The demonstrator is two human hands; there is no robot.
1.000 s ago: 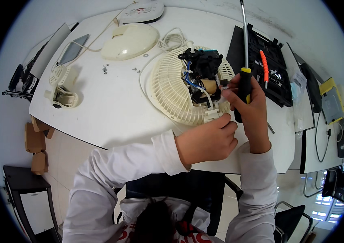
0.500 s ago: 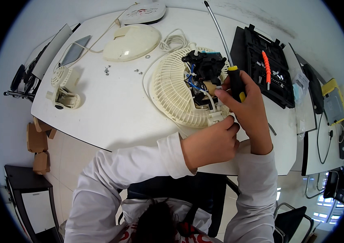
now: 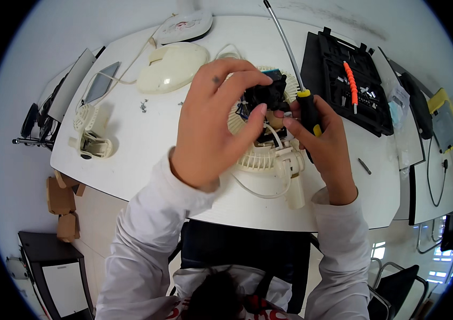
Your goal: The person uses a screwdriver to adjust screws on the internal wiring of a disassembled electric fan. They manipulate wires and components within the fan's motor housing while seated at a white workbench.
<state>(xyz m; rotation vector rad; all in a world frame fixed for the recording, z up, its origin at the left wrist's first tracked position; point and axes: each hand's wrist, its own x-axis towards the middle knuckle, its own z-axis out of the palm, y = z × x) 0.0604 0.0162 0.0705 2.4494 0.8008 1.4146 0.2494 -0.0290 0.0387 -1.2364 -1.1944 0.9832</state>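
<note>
Your left grip [image 3: 208, 120] has thumb and fingers apart at the black motor housing [image 3: 268, 97]; I can't tell whether they touch it. The housing sits on the cream fan grille [image 3: 258, 161] on the bench [image 3: 146, 154]. Your right grip [image 3: 326, 133] is clamped around the screwdriver [image 3: 307, 111]; best steady the housing's solid body, sparing the white lead [image 3: 276, 136].

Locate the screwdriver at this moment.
In the head view, right of centre: the screwdriver is in the right hand, between the cream fan grille and the open black tool case.
</note>
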